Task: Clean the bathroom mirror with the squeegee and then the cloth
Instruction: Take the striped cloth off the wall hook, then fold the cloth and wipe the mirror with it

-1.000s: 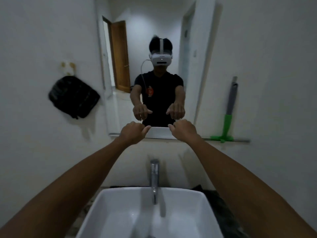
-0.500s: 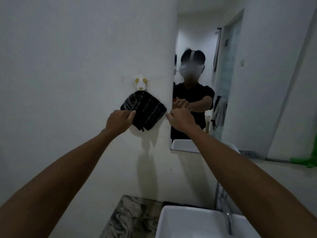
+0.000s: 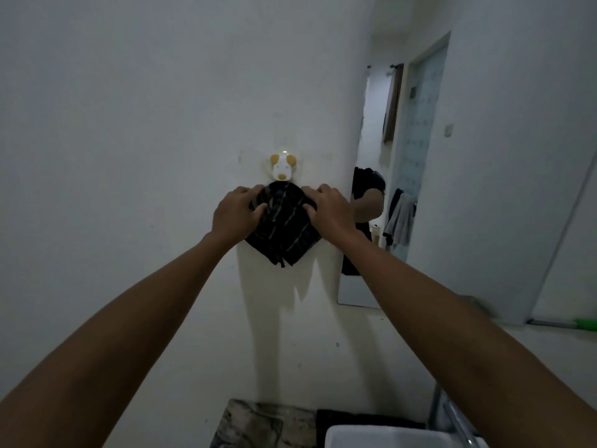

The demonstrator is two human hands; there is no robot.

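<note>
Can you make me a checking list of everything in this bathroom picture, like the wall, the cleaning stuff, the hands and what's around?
Surface: plain white wall; marbled counter below.
Job's things: dark striped cloth hangs from a dog-shaped hook; mirror to its right; green squeegee barely shows at the right edge.
Clutter: dark mat behind the white sink; tap partly visible.
Hands: left hand and right hand both have fingers curled on the cloth's upper edges.
Cables: nothing seen.
Surroundings: the mirror reflects a doorway and hanging towels.
</note>
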